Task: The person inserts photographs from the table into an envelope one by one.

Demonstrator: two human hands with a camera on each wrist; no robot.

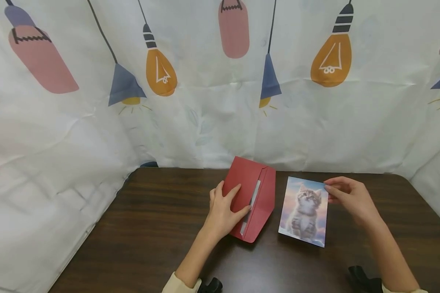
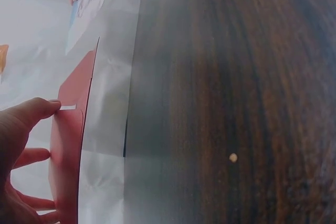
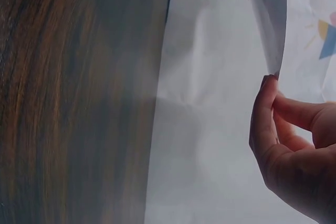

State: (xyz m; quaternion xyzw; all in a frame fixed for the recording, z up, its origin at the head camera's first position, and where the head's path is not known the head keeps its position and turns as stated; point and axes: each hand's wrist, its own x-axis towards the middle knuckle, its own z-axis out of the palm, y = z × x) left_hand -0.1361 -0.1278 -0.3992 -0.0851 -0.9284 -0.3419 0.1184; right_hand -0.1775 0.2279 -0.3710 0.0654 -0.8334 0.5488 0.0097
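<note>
My left hand [image 1: 221, 209] holds a red envelope [image 1: 242, 179], its fingers spread at the left side and its thumb at the long slit beside the flap. A pale strip [image 1: 255, 193] shows along that slit. In the left wrist view the envelope [image 2: 68, 150] appears nearly edge-on, above the table's surface. To the right, a card [image 1: 304, 211] with a grey kitten against a pastel sky is pinched at its upper right corner by my right hand [image 1: 352, 197]. The right wrist view shows the card's plain back [image 3: 270, 19] between thumb and fingertips of the right hand [image 3: 294, 145].
Both hands are over a dark wood-grain table [image 1: 132, 244]. Behind it hangs a white cloth [image 1: 212, 134] printed with lamps and bulbs, which also runs along the left and right sides. Black straps [image 1: 364, 278] show near the wrists at the bottom.
</note>
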